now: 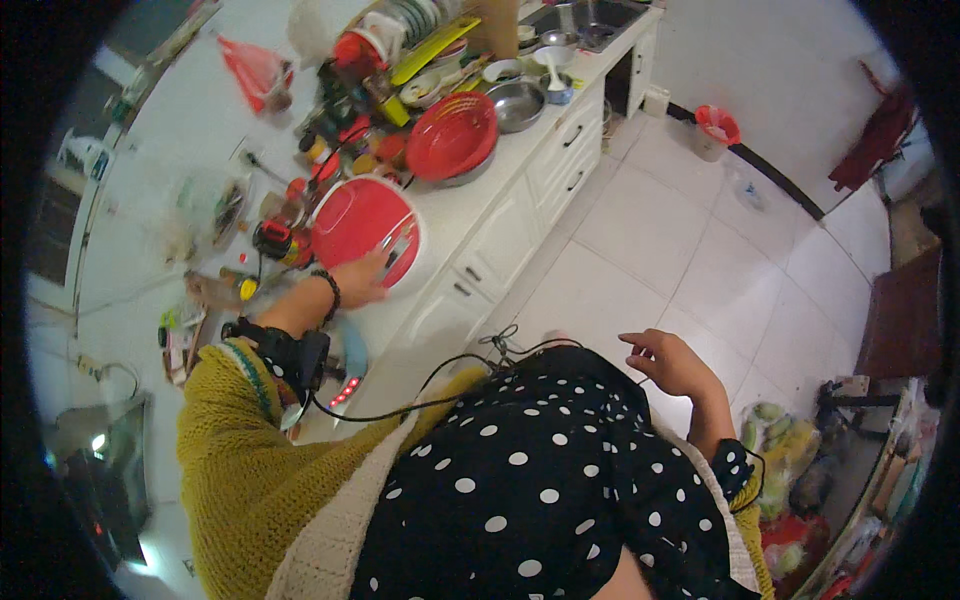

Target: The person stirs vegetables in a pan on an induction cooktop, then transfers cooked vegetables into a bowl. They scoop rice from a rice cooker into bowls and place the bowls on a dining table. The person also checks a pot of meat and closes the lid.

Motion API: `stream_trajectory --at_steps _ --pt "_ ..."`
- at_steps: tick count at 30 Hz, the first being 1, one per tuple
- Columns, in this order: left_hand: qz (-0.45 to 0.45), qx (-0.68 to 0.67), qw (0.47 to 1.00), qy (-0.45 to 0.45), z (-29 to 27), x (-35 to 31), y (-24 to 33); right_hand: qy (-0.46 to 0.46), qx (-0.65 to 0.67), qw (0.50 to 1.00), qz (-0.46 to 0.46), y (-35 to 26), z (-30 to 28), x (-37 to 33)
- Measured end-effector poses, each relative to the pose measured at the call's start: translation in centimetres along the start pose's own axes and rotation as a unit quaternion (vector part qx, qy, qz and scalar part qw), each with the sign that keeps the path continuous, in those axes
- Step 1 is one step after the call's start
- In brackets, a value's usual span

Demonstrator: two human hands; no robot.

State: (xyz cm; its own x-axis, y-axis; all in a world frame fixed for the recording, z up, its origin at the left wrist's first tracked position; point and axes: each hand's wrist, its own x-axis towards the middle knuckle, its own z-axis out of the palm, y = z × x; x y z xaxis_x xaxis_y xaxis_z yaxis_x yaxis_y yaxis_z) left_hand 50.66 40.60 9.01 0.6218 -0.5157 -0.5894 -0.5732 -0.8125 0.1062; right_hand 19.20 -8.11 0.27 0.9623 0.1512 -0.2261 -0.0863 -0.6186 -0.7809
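Observation:
My left hand (pixel 362 277) is stretched over the counter, at the near edge of a round red board (pixel 350 225) with a pale rim. A knife-like thing (pixel 398 246), with a dark part and a shiny pale part, lies on the board right at my fingertips. Blur hides whether my fingers are wrapped round it. A dark beaded bracelet (pixel 331 290) circles my left wrist. Out over the floor, my right hand (pixel 672 362) hangs with its fingers loosely apart and nothing in it.
A red basket (pixel 452 136), a metal bowl (pixel 517 105) and several bottles and jars crowd the counter. The sink (pixel 600 22) is at its far end. Black cable (pixel 400 408) loops before my body. A bin (pixel 713 135) and bagged vegetables (pixel 780 440) stand right.

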Motion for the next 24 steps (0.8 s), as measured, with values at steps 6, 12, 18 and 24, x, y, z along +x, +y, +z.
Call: stream_trajectory --at_steps 6,12,18,24 --pt "-0.088 0.012 0.992 -0.090 2.7 7.3 -0.2 0.032 0.022 0.996 0.081 6.1 -8.4 2.9" --pt "-0.157 -0.063 0.985 -0.038 0.1 8.6 1.8 0.043 0.037 0.992 0.110 11.4 -14.5 6.5" --pt "-0.274 -0.154 0.948 0.040 0.6 7.3 4.4 -0.093 0.053 0.992 0.071 12.4 -21.3 17.1" --pt "-0.327 -0.178 0.922 0.103 1.9 8.8 7.0 -0.090 -0.120 0.982 -0.114 15.1 -27.7 35.6"
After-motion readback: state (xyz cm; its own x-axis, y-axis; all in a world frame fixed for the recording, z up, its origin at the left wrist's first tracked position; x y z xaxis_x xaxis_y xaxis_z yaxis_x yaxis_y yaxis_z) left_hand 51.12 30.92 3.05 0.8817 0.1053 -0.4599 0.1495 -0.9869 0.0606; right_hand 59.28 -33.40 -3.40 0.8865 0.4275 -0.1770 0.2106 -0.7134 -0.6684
